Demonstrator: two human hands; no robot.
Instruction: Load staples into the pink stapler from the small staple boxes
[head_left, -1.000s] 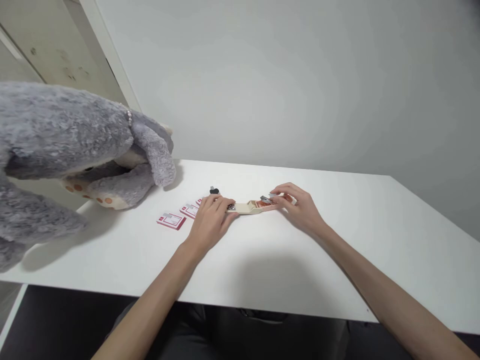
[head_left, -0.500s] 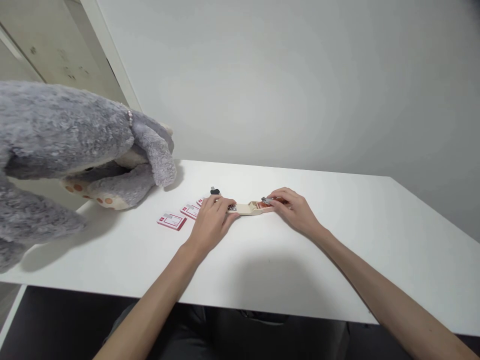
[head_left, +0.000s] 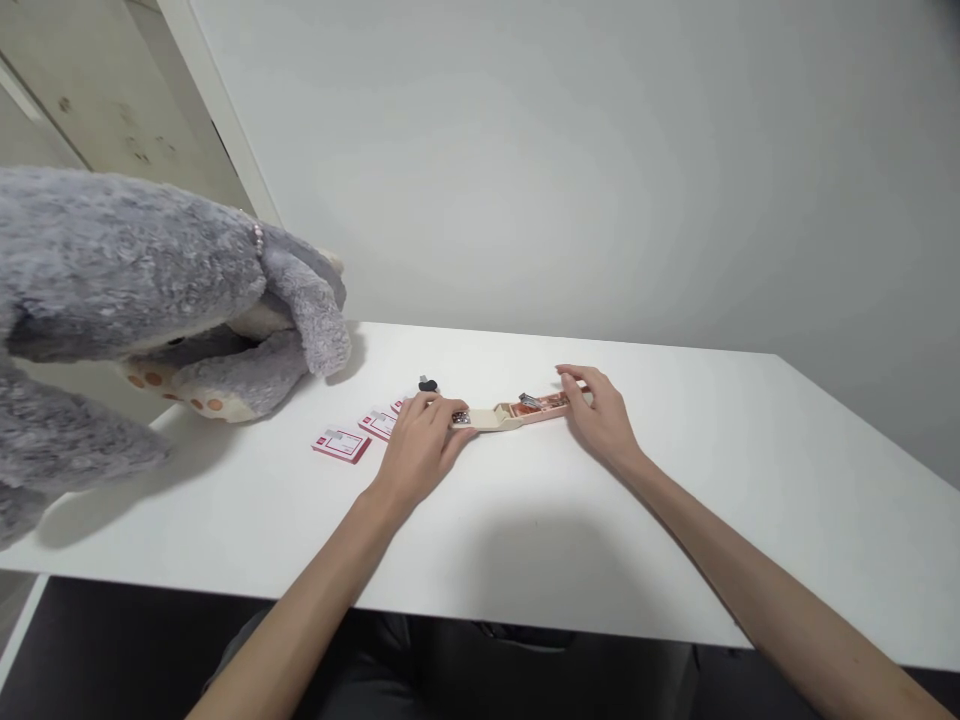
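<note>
A slim manicure case (head_left: 489, 419) lies unfolded on the white table, its cream lid half to the left and its pink-edged tray half to the right. My left hand (head_left: 422, 430) is closed over the lid's left end, covering much of it. A silver patterned piece shows beside its fingertips. In the tray rests a nail clipper (head_left: 530, 401), tilted up at its left end, among small items too tiny to name. My right hand (head_left: 598, 413) curls round the tray's right end, thumb on the near side and fingers over the far side. That end is mostly hidden.
Several red-and-white small boxes (head_left: 342, 444) lie left of my left hand, a metallic piece on top of some. Behind them is a small black object (head_left: 428, 385). A large grey plush toy (head_left: 150, 270) leans over the table's left side. A wall (head_left: 570, 200) stands behind.
My right hand has let go of the nail clipper and shifted slightly right along the tray. The clipper now lies uncovered. My left hand stays on the lid.
</note>
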